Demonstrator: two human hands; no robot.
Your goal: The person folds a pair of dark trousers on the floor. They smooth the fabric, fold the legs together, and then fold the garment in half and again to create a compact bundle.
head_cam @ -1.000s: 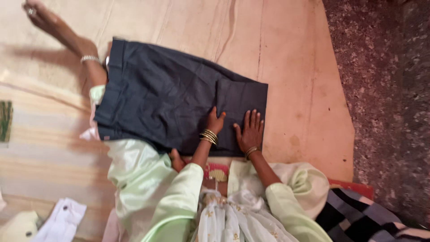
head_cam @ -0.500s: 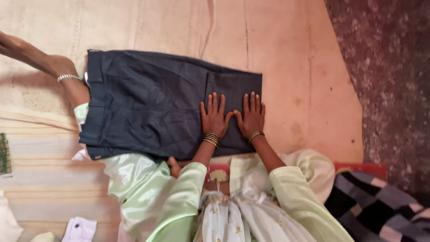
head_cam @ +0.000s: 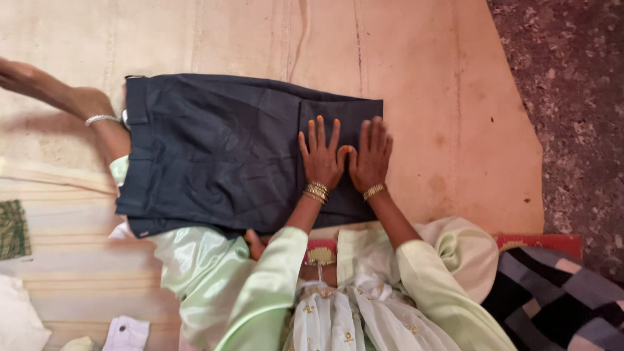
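Pale green satin sleeves, gold bangles.
The left hand (head_cam: 323,158) wears stacked gold bangles and orange nail polish; the right hand (head_cam: 371,158) wears one gold bangle.

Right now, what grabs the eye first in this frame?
The dark folded trousers spread flat on the pale mat, mid-frame. The left hand and right hand press side by side, palms down, on the folded end, bangles at both wrists. A checked cloth lies at lower right.
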